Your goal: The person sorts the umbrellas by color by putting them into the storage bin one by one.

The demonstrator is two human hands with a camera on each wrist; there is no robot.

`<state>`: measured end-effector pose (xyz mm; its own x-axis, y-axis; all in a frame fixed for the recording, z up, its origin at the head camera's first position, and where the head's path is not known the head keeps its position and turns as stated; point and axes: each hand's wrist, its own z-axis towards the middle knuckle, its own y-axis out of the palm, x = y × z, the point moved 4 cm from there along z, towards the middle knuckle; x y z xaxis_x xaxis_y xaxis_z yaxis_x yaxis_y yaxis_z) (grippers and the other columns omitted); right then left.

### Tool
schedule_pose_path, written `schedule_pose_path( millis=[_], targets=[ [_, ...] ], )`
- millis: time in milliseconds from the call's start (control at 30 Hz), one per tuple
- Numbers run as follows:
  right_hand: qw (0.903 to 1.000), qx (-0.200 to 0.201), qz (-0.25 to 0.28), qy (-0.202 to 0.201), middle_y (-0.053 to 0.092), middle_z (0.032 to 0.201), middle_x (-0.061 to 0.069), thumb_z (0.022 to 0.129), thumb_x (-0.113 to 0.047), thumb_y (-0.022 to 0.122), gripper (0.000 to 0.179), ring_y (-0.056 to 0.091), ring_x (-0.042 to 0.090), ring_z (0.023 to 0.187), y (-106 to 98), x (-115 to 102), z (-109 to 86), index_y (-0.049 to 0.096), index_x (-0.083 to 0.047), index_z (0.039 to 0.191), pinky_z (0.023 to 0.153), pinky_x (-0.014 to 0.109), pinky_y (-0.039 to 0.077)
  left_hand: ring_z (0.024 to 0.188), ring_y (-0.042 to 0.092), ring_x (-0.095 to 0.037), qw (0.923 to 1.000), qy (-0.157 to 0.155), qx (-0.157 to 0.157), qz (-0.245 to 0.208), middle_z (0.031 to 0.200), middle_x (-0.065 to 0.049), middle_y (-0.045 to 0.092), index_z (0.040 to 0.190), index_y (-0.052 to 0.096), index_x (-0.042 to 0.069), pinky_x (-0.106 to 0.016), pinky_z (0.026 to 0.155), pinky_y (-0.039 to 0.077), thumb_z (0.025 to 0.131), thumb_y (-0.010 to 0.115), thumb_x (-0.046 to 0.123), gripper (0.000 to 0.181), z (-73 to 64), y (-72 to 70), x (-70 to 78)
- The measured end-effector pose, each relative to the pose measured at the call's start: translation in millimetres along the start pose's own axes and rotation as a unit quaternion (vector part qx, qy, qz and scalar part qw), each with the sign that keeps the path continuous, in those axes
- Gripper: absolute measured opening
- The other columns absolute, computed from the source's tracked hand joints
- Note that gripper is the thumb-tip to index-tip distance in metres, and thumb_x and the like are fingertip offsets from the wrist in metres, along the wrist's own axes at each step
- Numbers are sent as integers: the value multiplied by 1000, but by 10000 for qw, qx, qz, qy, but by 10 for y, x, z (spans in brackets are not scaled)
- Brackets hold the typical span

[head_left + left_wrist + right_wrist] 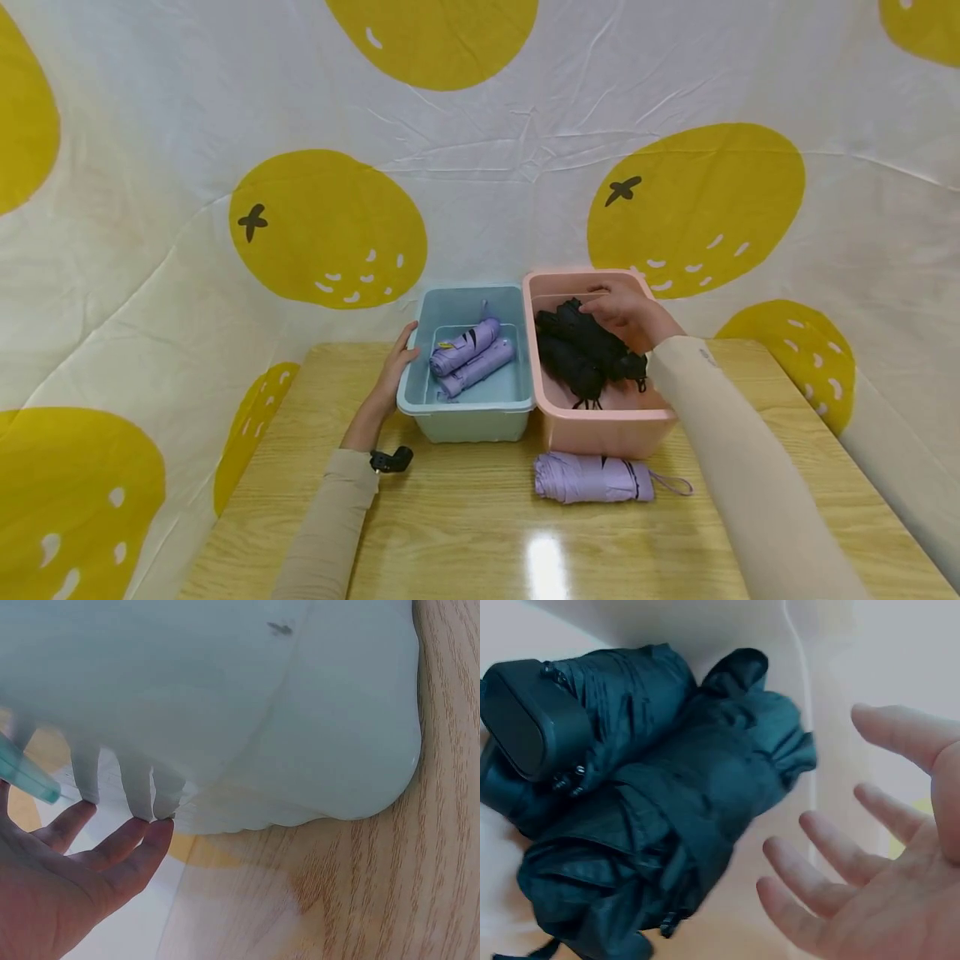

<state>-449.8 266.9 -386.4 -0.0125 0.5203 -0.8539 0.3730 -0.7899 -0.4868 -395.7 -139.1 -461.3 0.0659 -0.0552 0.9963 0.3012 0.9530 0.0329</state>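
Note:
My left hand point(393, 371) is at the left side of a light blue plastic bin point(463, 425). In the left wrist view, spread fingertips point(159, 826) touch its outer wall below the rim. Two folded purple umbrellas lie inside, an upper one point(467, 346) across a lower one point(480, 368). My right hand point(621, 305) reaches into a pink bin point(600, 429), above folded black umbrellas point(566, 350). Its fingers are spread beside a black umbrella point(697, 780) in the right wrist view, apart from it and holding nothing.
A third folded purple umbrella point(592, 479) with a wrist loop lies before the pink bin on the wooden table point(465, 533). The bins stand side by side, against a white cloth point(480, 225) printed with yellow fruit. A black wrist device point(392, 460) sits on my left wrist.

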Motion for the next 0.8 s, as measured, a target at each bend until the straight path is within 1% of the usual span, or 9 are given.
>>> schedule_pose_path(
  millis=[67,133,167,267,333,400,467,633,800],
  targets=[
    [10000,-58,11,-59,29,56,12,100,-15,55,55,21,22,41,0,-70,-38,30,1,147,40,29,29,145,9,-33,10000,23,-16,-28,162,-10,3,157,12,12,-52,113,16,104,32,7,57,4,6,-7],
    [9998,54,-166,-40,32,55,2,99,-20,58,63,23,23,43,-1,-134,-88,25,-4,151,41,29,32,145,9,-33,10000,41,-35,-45,162,-10,3,157,11,12,-52,113,16,104,32,7,57,9,12,-14],
    [9995,138,-298,-45,36,59,2,98,-23,59,68,26,23,44,-2,-165,-111,23,-6,153,44,29,36,145,9,-32,10000,35,-38,-46,162,-10,3,157,12,12,-52,113,16,104,32,8,57,10,15,-17],
    [9969,372,-687,-108,53,82,8,96,-26,62,69,45,23,57,14,-285,-213,25,-8,152,61,34,49,145,8,-33,10000,24,-35,-44,162,-10,3,157,12,13,-52,113,15,104,33,9,57,10,21,-27],
    [9940,496,-938,-267,57,106,16,96,-25,62,66,57,26,78,34,-386,-294,28,-8,151,77,42,52,145,8,-35,10000,46,-27,-46,161,-12,3,157,13,12,-53,112,16,104,34,9,57,8,22,-33],
    [9920,511,-1069,-437,53,126,21,97,-23,61,63,57,32,102,66,-490,-380,30,-8,149,91,49,47,144,8,-39,9999,109,-34,-93,161,-15,3,156,12,11,-55,112,15,103,34,8,58,7,18,-40],
    [9902,480,-1166,-604,49,134,24,97,-22,61,59,52,37,116,100,-586,-468,33,-9,148,97,53,42,144,7,-40,9998,156,-54,-104,161,-17,2,156,11,9,-56,112,14,102,34,7,59,15,8,-55],
    [9824,431,-1391,-1168,50,134,20,96,-22,63,54,51,38,118,216,-807,-728,41,-11,144,94,53,44,144,6,-38,9996,171,-80,-187,161,-15,2,156,12,10,-56,112,13,102,33,6,59,25,-17,-79],
    [9584,524,-1808,-2146,57,126,14,94,-15,66,45,59,33,107,400,-1033,-1041,52,-8,136,89,51,48,145,6,-35,9996,166,-51,-219,161,-12,3,156,14,12,-54,113,13,102,33,6,57,30,-23,-48]
  ],
)
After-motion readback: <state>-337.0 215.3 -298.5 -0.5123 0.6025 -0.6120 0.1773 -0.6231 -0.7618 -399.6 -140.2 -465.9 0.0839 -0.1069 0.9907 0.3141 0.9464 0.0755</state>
